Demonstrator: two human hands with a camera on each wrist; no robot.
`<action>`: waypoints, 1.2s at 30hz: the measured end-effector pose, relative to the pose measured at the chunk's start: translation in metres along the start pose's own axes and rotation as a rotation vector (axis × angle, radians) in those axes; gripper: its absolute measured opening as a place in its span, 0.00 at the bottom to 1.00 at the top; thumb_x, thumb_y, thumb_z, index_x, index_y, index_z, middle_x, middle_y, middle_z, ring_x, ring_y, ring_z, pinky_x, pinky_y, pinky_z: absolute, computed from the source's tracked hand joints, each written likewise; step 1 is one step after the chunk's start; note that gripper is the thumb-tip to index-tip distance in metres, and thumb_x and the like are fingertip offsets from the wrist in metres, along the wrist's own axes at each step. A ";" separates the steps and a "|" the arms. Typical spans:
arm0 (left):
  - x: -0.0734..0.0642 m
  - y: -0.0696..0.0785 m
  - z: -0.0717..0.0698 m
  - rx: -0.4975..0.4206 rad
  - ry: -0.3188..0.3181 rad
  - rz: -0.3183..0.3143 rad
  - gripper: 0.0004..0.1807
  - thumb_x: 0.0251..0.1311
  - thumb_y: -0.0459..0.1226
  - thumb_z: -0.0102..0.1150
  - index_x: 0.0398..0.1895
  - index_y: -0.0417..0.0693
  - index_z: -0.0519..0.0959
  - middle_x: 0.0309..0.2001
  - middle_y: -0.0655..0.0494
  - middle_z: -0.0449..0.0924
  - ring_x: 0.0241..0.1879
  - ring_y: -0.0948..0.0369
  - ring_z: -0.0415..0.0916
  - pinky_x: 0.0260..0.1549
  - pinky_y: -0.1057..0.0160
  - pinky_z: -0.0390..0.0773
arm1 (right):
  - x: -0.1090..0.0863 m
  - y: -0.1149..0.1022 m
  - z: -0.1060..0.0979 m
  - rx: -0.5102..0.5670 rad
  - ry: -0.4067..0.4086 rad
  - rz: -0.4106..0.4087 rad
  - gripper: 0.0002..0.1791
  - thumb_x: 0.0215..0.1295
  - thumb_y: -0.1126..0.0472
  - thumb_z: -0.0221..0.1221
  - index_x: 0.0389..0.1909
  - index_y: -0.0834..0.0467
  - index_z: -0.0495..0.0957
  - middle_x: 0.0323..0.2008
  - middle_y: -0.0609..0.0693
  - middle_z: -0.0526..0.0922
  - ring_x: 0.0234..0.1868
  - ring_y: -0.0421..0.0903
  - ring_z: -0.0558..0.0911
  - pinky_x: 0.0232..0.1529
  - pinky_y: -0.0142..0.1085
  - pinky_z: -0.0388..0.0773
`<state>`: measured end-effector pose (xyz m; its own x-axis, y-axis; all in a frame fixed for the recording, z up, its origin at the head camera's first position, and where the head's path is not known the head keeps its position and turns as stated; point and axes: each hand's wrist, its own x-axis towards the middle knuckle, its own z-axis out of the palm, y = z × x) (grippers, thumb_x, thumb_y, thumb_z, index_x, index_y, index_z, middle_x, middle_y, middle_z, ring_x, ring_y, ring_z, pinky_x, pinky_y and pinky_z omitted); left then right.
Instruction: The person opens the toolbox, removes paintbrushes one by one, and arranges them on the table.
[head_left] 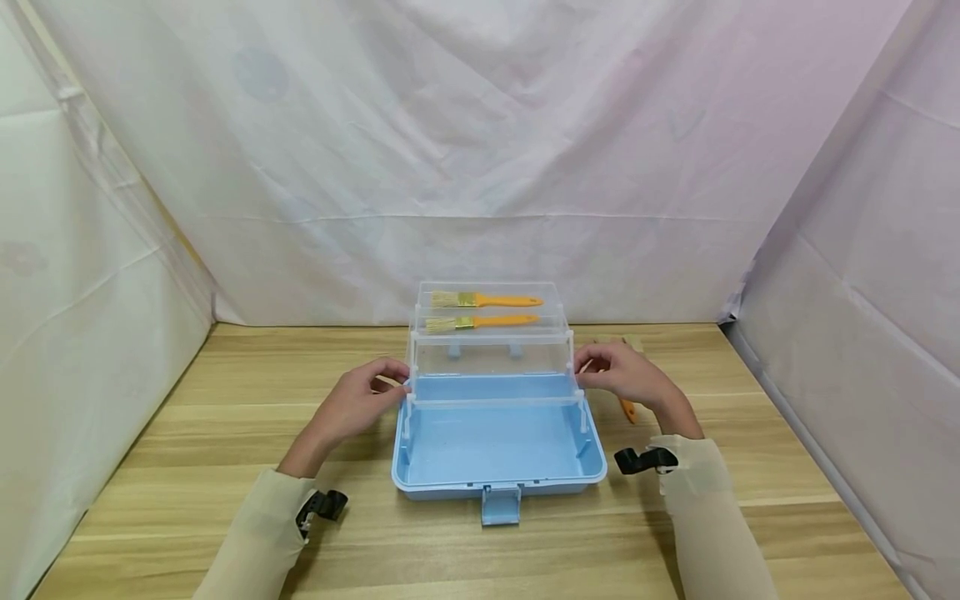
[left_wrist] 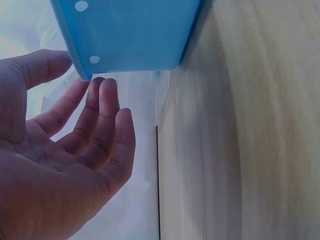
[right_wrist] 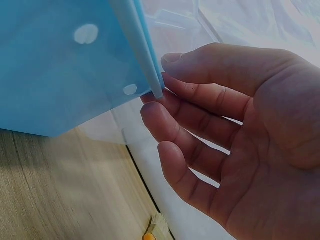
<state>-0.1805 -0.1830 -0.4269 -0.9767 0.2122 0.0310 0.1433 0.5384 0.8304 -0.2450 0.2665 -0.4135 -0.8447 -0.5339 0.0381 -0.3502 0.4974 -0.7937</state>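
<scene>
A light blue toolbox (head_left: 495,446) with a clear lid and clear tiered trays (head_left: 491,340) sits unfolded on the table, its front latch (head_left: 501,506) hanging down. Two paintbrushes with orange handles, one farther back (head_left: 510,301) and one nearer (head_left: 506,320), lie across the upper trays. My left hand (head_left: 358,402) holds the back left corner of the box, thumb at the rim and fingers curved behind it. At the back right corner, my right hand (head_left: 626,377) pinches the rim the same way, as the right wrist view shows.
Another orange-handled paintbrush (head_left: 628,410) lies on the wooden table (head_left: 360,542) beyond the right hand, partly hidden by it. White cloth (head_left: 480,167) hangs behind the table and along both sides. A dark camera (head_left: 647,460) is strapped at the right wrist.
</scene>
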 end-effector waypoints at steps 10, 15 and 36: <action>0.005 -0.002 0.003 -0.007 0.001 0.028 0.13 0.77 0.40 0.64 0.59 0.47 0.85 0.57 0.49 0.86 0.53 0.52 0.85 0.51 0.50 0.83 | -0.002 -0.002 -0.001 -0.015 0.000 0.025 0.03 0.75 0.68 0.66 0.45 0.61 0.86 0.47 0.55 0.86 0.43 0.53 0.83 0.45 0.37 0.83; 0.007 -0.001 0.004 -0.009 0.002 0.031 0.14 0.77 0.40 0.64 0.60 0.46 0.84 0.58 0.49 0.85 0.54 0.50 0.84 0.51 0.50 0.84 | -0.003 0.000 -0.001 -0.010 0.002 0.021 0.04 0.76 0.67 0.66 0.46 0.61 0.86 0.47 0.55 0.86 0.43 0.55 0.83 0.45 0.37 0.83; 0.017 0.018 -0.014 -0.003 0.096 0.010 0.23 0.80 0.43 0.63 0.70 0.42 0.75 0.67 0.43 0.79 0.64 0.44 0.80 0.57 0.40 0.83 | -0.004 0.001 0.000 -0.014 0.009 0.034 0.04 0.75 0.68 0.65 0.46 0.62 0.86 0.44 0.53 0.86 0.41 0.52 0.83 0.43 0.36 0.83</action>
<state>-0.1968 -0.1814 -0.4039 -0.9860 0.1386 0.0925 0.1531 0.5342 0.8314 -0.2418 0.2693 -0.4147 -0.8595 -0.5109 0.0168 -0.3272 0.5247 -0.7859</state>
